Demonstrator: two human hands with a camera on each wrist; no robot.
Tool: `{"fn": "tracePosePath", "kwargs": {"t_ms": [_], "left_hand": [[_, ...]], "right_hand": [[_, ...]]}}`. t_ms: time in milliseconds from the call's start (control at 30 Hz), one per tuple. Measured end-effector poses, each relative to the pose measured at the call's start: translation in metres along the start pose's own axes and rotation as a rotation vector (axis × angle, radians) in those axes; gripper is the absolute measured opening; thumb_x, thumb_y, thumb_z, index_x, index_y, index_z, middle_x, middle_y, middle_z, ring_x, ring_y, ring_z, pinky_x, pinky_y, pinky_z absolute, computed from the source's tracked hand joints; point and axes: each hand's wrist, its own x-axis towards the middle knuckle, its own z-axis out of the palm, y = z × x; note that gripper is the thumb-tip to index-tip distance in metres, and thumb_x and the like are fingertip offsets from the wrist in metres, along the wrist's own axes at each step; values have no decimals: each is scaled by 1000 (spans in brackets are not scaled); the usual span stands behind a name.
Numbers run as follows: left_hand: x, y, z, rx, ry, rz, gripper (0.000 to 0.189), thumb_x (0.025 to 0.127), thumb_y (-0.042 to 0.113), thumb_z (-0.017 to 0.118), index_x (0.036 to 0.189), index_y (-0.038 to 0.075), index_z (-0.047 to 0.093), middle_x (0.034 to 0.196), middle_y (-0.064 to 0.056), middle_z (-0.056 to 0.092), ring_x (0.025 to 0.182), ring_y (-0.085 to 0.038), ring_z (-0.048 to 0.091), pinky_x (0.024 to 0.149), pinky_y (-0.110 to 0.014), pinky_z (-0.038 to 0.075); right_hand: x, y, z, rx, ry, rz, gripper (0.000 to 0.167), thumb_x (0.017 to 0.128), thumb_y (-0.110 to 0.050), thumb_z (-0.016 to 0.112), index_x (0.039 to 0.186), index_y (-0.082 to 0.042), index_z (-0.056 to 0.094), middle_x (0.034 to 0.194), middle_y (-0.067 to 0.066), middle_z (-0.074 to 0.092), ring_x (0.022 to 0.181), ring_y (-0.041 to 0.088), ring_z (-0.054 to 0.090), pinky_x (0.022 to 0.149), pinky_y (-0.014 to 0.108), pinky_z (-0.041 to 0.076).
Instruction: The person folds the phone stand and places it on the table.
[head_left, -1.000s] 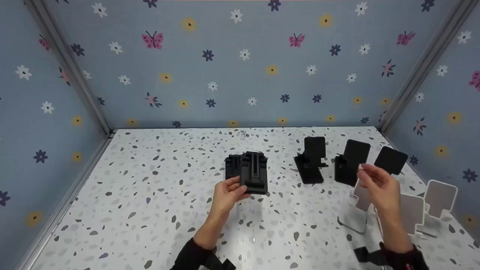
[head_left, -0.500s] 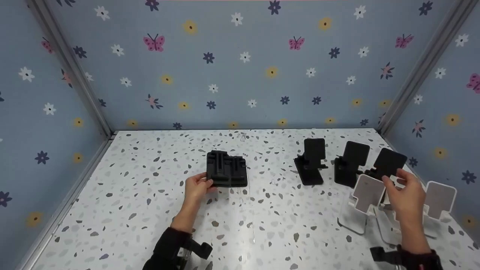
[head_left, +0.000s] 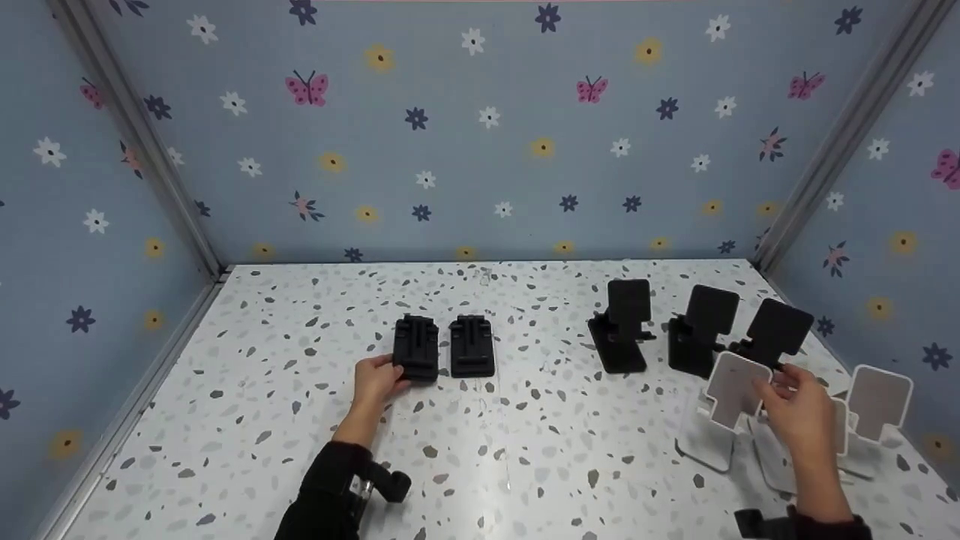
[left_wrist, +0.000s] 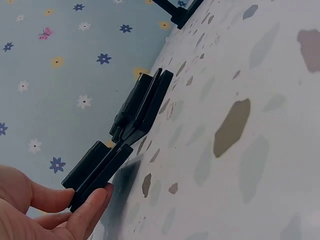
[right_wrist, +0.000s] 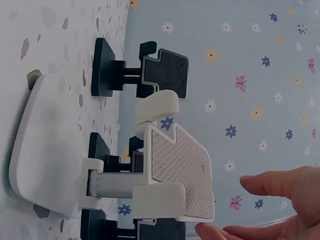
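While the left hand pinches a black stand, the right hand is spread, holding nothing.
Right wrist cam shows thumb clear of the white stand; head cam overlaps them.

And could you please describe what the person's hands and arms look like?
The left hand and right hand are gloveless. Dark fabric sleeves end before both wrists; a small black device sits beside each cuff, with a silvery part by the left one.
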Motion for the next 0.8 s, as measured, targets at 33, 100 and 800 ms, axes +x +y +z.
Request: {"fn": "tracePosePath", "kwargs": {"t_ms": [33,100,800], "left_hand": [[1,0,0,3,3,-1,41,87,-5,42,128,-12,36,129,-29,37,107,-34,49,77,-30,52],[4,-1,0,15,3,12,41,87,-6,42,127,-13,36,128,-30,37,106,-35,49,75,-29,53],[7,-5,0,385,191,204,31,79,-3,52,108,-16,53,96,-28,58,57,-15,57,48,-20,49]], "right_hand": [[0,2,1,-16,-8,-2,55,86,-18,52,125,17,33,115,34,47,105,42,48,55,1,33],[0,6,3,-44,-19,-9,55,86,-18,54,123,18,35,112,35,48,102,43,49,55,4,36],[3,19,16,205,-60,82,32,82,4,53,106,17,38,64,1,58,46,-2,53,48,14,49]]}}
